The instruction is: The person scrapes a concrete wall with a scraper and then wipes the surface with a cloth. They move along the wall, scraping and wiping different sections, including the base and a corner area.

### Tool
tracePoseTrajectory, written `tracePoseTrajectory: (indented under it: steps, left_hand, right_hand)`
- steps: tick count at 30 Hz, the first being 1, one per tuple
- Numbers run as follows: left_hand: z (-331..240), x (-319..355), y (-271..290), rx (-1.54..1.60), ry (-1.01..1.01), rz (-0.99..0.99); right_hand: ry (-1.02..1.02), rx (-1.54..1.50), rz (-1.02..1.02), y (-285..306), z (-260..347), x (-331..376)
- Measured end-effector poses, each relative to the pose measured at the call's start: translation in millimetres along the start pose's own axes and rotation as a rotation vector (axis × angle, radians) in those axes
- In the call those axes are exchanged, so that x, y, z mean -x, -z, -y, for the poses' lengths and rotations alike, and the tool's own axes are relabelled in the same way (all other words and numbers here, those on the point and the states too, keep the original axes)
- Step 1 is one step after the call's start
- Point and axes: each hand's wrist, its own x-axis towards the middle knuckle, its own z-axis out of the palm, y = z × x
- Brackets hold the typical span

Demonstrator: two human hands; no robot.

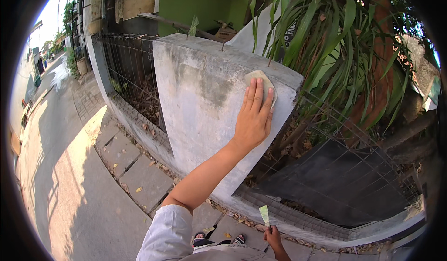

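My left hand [253, 117] lies with its fingers extended over a pale beige sheet [255, 76] that looks like folded sandpaper. It presses the sheet against the upper right of a weathered white wall panel [195, 117], just under the top edge. Grey and brown stains mark the wall's upper part. Low down, by my body, my right hand [273, 237] is closed around the handle of a scraper [264, 214]. The scraper's pale yellow-green blade points upward, apart from the wall. My fingers hide most of its handle.
Rusty rods [222, 46] stick up from the wall's top. Wire mesh fencing [135, 75] adjoins on the left, and a black sheet [335, 182] hangs behind mesh on the right. Long leaves [321, 33] overhang the right end. Paving slabs [144, 182] with dry leaves run along the base.
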Motion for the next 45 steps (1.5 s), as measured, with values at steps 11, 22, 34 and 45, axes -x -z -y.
tracePoseTrajectory:
  steps: [11,22,34,45]
  left_hand:
    - [-8,-5,5,0.022,-0.024,0.055]
    - [40,-13,12,-0.053,0.004,-0.025]
    - [258,-78,79,-0.194,0.492,-0.255]
    - [210,-19,65,-0.146,0.304,-0.122]
  right_hand:
    - [-0.009,-0.054,0.042,-14,-12,-22]
    - [-0.033,-0.073,0.057,-19,-1,-9]
    - [-0.017,-0.006,-0.01,-15,-7,-8]
    - [-0.001,0.028,0.019,-15,-5,1]
